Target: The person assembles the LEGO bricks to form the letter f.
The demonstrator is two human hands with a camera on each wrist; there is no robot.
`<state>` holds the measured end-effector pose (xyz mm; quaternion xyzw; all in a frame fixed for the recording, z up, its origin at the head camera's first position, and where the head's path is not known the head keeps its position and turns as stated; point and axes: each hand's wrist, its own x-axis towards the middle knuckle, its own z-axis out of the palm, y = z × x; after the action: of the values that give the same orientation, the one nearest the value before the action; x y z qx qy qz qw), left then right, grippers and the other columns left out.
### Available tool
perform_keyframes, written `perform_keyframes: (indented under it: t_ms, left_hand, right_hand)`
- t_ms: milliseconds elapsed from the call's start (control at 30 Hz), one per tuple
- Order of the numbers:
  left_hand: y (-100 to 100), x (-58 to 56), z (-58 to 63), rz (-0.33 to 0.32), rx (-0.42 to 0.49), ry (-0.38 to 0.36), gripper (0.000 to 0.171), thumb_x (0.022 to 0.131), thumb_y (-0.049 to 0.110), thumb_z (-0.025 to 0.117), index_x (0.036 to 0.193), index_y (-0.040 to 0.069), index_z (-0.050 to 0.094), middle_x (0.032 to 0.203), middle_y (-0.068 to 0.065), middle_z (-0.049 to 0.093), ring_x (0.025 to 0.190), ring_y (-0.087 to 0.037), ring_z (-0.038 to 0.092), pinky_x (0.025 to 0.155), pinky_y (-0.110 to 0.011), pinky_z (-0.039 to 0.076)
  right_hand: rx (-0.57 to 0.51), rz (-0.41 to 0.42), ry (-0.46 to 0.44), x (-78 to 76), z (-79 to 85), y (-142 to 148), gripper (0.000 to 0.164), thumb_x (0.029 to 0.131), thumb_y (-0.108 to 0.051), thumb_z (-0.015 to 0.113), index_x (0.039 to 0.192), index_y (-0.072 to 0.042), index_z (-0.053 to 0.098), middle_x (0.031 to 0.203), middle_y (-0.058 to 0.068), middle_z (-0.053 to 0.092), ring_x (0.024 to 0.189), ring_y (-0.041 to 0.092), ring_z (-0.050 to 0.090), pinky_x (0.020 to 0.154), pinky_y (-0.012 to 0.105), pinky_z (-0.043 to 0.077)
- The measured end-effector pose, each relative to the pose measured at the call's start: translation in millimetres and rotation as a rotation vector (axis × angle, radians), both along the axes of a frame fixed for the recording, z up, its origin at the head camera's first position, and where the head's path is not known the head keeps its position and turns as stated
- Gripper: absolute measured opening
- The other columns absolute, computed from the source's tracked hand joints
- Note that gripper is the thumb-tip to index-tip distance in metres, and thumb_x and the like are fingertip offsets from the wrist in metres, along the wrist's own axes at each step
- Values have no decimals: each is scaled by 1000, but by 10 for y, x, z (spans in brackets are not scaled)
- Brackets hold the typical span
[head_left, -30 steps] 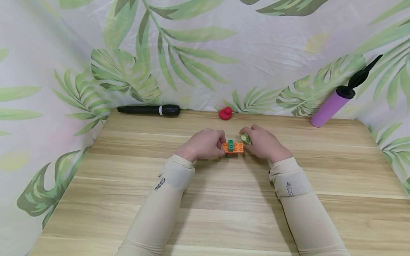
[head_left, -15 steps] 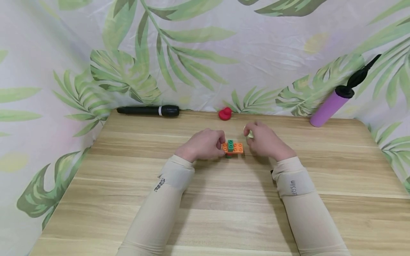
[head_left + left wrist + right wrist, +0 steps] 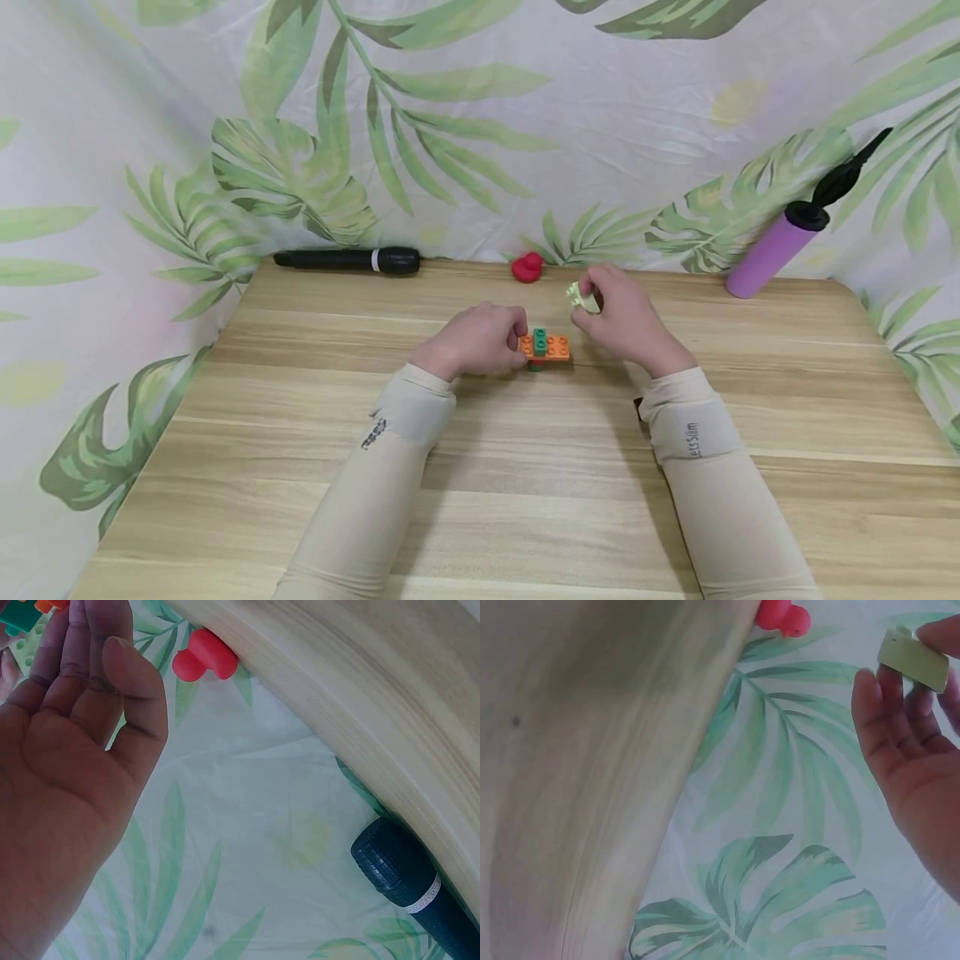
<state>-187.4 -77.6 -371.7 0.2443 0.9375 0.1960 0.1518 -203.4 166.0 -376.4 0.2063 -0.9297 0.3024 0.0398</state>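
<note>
My left hand [image 3: 483,337] pinches the left end of a small stack of toy building blocks [image 3: 557,348]. The stack has a wide orange block, a narrow green block [image 3: 540,341] on top, and red and green pieces underneath. In the left wrist view, the fingers cover most of it, leaving a bit of orange and green at the top left. Behind and right of the stack, my right hand [image 3: 626,325] holds a pale green building block [image 3: 587,302], its studs facing left. The right wrist view shows that block [image 3: 915,661] between the thumb and fingertips.
A red toy duck [image 3: 528,267] sits at the wooden table's [image 3: 510,500] back edge. To its left lies a black microphone [image 3: 348,259]. A purple hand pump [image 3: 772,252] with a black tip leans against the leaf-print cloth [image 3: 480,125] at the back right.
My right hand has moved back from the stack and slightly right, turning the pale green block so its studs show. The left hand and the stack have stayed put.
</note>
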Motion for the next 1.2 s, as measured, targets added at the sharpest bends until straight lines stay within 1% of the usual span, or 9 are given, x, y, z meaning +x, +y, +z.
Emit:
perform_keyframes:
  t_ms: [133,200,300,433,600,733,933,1067,1200]
  left_hand:
    - [1,2,-1,0,-2,3,27,94,25,77,115,12,67,96,3,69,88,-16,63,83,-35,53]
    - [2,3,2,-1,-4,3,27,94,26,77,115,12,67,96,3,69,88,-16,63,83,-36,53]
    - [4,5,6,-1,-5,2,27,94,26,77,115,12,67,96,3,69,88,-16,63,82,-36,53]
    - [7,4,8,1,-6,2,27,94,26,77,115,12,67,96,3,69,88,-17,63,82,-35,52]
    - [5,5,10,3,-5,-6,28,94,25,77,116,11,67,96,2,69,87,-17,63,82,-35,53]
    - [6,4,15,2,-9,-8,29,94,25,77,117,11,67,97,2,70,87,-17,63,82,-36,53]
    - [8,4,11,2,-11,-5,29,94,25,77,117,11,67,96,2,70,87,-16,63,82,-36,53]
    - [7,4,5,1,-7,-2,28,94,25,76,117,11,67,95,2,70,86,-16,63,81,-35,53]
    - [9,4,10,-1,-2,-2,28,94,24,76,116,11,67,95,2,69,85,-16,63,80,-35,53]
  right_hand:
    - [-90,39,-55,8,29,6,33,97,-6,62,129,-11,63,117,13,58,102,30,57,89,46,48]
    - [-139,39,-92,14,45,6,38,99,-3,59,136,-14,64,124,15,56,108,31,55,92,47,46]
    - [-204,12,-150,24,71,6,41,99,0,56,135,-16,66,126,16,53,107,31,51,89,46,43]
    - [-263,-11,-206,34,102,4,39,93,5,60,127,-11,67,122,16,50,104,29,52,88,41,45]
    - [-310,57,-266,68,140,-19,37,88,9,63,123,-4,64,126,16,54,110,29,58,93,37,48]
    - [-408,108,-345,74,153,-37,34,94,11,56,126,1,60,129,17,57,109,28,61,90,32,55]
    - [-492,101,-446,69,161,-30,32,102,7,43,131,2,57,127,18,56,105,24,61,87,31,59]
    - [-426,74,-422,72,168,-26,27,102,-2,60,129,-3,58,124,14,57,99,22,60,82,30,57]
    - [-326,58,-333,79,169,-34,34,96,-9,77,123,-8,57,120,12,57,95,25,58,75,30,52]
